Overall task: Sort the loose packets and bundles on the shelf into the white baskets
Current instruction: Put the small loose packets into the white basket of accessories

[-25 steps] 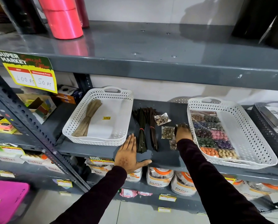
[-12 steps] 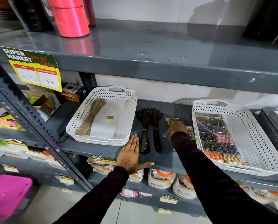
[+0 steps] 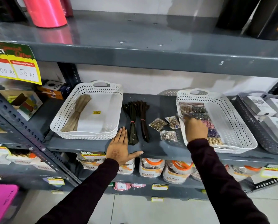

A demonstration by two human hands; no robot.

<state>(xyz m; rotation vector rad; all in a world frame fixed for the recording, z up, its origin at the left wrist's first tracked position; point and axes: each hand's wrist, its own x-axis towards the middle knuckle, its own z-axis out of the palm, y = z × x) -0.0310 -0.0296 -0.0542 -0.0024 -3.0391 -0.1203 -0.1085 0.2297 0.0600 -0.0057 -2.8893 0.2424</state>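
Grey metal shelf (image 3: pixel 159 149) holds three clear packets of beads (image 3: pixel 165 125), loose between two baskets. At three o'clock, the right hand (image 3: pixel 195 128) pinches another packet over the white perforated basket (image 3: pixel 241 135), seemingly placing it. The left hand (image 3: pixel 119 146) lies flat, empty, apparently bracing.

- I have on a dark top with long sleeves. It looks like deep plum, almost black.
- My left sleeve (image 3: pixel 80 191) is snug and ends right at my wrist.
- My right sleeve (image 3: pixel 219 178) is just the same, plain and smooth, with no buttons or cuffs that I can see.
- My left hand (image 3: pixel 120 147) is bare, with a small round flower-like mark drawn on the back.
- My right hand (image 3: pixel 195 129) is bare too. I see no rings, and my nails are short.
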